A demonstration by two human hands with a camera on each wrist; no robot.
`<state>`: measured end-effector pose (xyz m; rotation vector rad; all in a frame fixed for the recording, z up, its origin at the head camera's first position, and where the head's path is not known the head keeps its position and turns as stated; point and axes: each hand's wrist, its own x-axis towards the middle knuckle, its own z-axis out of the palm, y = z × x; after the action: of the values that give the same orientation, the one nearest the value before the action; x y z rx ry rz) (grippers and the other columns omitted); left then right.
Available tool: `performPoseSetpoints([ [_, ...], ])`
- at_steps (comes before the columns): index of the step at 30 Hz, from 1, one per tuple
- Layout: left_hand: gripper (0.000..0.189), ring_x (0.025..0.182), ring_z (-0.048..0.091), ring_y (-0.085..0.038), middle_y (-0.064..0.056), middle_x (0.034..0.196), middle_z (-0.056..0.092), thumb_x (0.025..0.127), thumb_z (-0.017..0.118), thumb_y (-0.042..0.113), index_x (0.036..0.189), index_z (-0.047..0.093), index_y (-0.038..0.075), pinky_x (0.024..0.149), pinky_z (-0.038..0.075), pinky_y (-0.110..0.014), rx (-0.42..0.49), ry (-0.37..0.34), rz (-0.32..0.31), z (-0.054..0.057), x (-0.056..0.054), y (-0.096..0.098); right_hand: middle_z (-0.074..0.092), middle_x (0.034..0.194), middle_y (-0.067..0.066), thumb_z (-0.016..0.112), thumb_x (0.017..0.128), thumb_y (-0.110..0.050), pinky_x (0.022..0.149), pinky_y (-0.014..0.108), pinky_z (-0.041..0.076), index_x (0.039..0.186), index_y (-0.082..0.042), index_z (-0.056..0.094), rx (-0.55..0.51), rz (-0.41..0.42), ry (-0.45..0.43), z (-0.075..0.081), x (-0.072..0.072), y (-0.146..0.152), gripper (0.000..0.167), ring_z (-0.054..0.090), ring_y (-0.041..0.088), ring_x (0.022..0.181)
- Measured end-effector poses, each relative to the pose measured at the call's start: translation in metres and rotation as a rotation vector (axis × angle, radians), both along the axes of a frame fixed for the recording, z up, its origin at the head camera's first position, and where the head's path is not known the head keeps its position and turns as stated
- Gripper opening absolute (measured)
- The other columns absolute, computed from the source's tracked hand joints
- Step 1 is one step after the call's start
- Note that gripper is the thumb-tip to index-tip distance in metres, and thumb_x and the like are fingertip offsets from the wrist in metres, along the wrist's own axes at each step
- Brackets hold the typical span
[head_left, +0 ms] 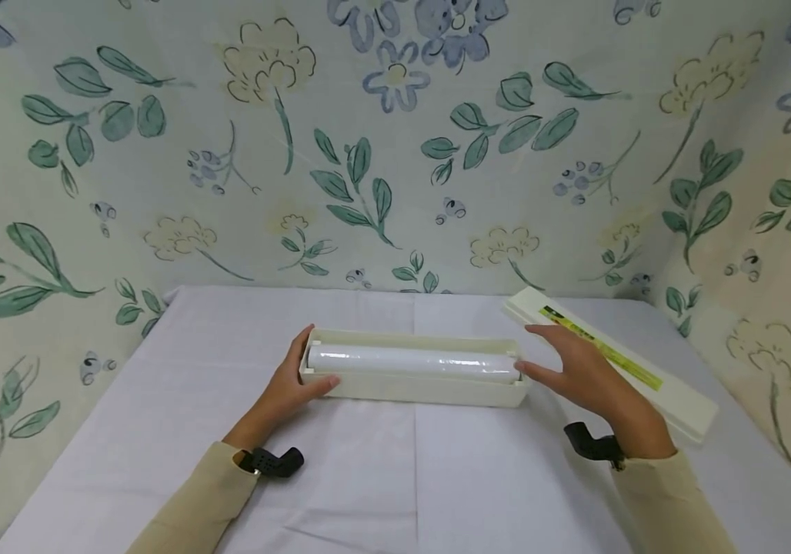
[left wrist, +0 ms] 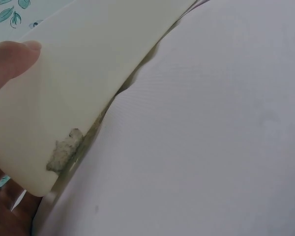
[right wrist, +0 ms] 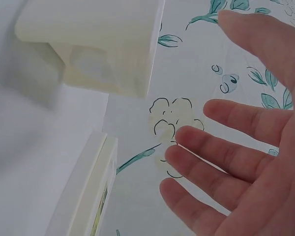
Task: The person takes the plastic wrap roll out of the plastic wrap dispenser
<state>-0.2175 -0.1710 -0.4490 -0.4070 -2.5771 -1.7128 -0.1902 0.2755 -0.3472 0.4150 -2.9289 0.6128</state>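
Note:
A long cream-coloured box (head_left: pixel 423 391) sits on the cloth, its top uncovered. Inside lies a shiny white roll of plastic wrap (head_left: pixel 412 362). My left hand (head_left: pixel 286 388) grips the box's left end, with the thumb (left wrist: pixel 14 61) on the front wall and the other fingers round the end and back. A rough grey patch (left wrist: pixel 66 150) marks that wall's lower edge in the left wrist view. Beside the right end of the box, my right hand (head_left: pixel 585 377) is spread with nothing in it. The right wrist view shows its fingers (right wrist: pixel 231 152) apart from the box end (right wrist: pixel 98 64).
The box's long lid (head_left: pixel 686 404), with a yellow-green label (head_left: pixel 603 348), lies slantwise on the right, partly behind my right hand and wrist. A white cloth (head_left: pixel 354 477) with creases covers the table. Flower-patterned curtains (head_left: pixel 395 192) stand behind and at both sides.

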Motion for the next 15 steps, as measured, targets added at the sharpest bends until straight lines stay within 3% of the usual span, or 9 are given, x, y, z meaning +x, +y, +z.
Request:
performPoseSetpoints([
  [7, 0.101, 0.124, 0.046, -0.031, -0.007, 0.147, 0.037, 0.08, 0.078, 0.034, 0.155, 0.011, 0.023, 0.1, 0.039, -0.056, 0.012, -0.006, 0.002, -0.003, 0.003, 0.005, 0.042, 0.145, 0.021, 0.065, 0.086, -0.056, 0.098, 0.065, 0.035, 0.142, -0.005, 0.044, -0.013, 0.017, 0.002, -0.005, 0.001, -0.004, 0.079, 0.037, 0.045, 0.131],
  [15, 0.1, 0.124, 0.045, -0.031, -0.006, 0.147, 0.037, 0.08, 0.079, 0.034, 0.154, 0.011, 0.027, 0.101, 0.039, -0.055, 0.008, 0.001, 0.008, 0.0, 0.001, 0.0, 0.043, 0.144, 0.018, 0.067, 0.087, -0.049, 0.1, 0.063, 0.035, 0.141, -0.007, 0.047, -0.021, 0.054, 0.0, 0.003, -0.008, -0.016, 0.071, 0.036, 0.042, 0.133],
])
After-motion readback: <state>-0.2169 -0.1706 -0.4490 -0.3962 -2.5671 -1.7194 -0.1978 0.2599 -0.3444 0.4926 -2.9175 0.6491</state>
